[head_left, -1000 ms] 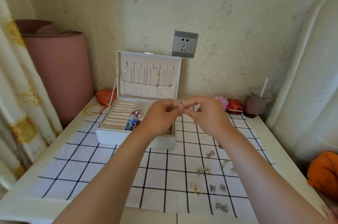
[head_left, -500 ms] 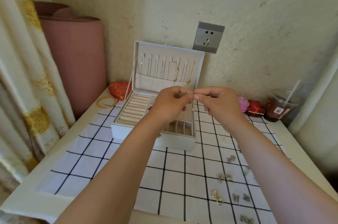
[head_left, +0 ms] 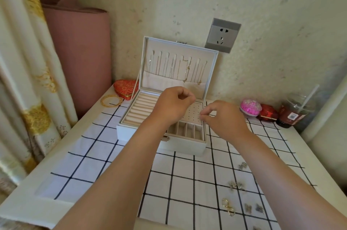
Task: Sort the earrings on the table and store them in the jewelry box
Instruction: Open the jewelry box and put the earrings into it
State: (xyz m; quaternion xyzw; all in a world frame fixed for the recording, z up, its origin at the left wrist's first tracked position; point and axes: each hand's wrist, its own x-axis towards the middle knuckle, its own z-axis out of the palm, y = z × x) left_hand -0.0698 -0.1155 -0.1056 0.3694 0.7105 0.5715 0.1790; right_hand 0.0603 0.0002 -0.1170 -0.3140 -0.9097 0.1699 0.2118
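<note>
Here, both hands hover over the open jewelry box [head_left: 161,141] at the desk [head_left: 22,199] rear. R hand [head_left: 223,117] pinches a tiny item, prob. an earring [head_left: 201,116], tips just right of the stud-hole panel [head_left: 193,115]. L hand [head_left: 172,105] is curled, contents unclear. Loose earrings [head_left: 236,185] lie near-right, R hand nearer.

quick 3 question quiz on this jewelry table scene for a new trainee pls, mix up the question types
1. True or false: the jewelry box stands with its lid shut.
2. Which thing lies on the table left of the box? A) gold bangles B) a drink cup C) a pink ball
3. On which side of the checked cloth do the loose earrings lie?

Key: 1 false, the lid stands open. 2 A. 3 the right side, nearer the person than the box.
</note>
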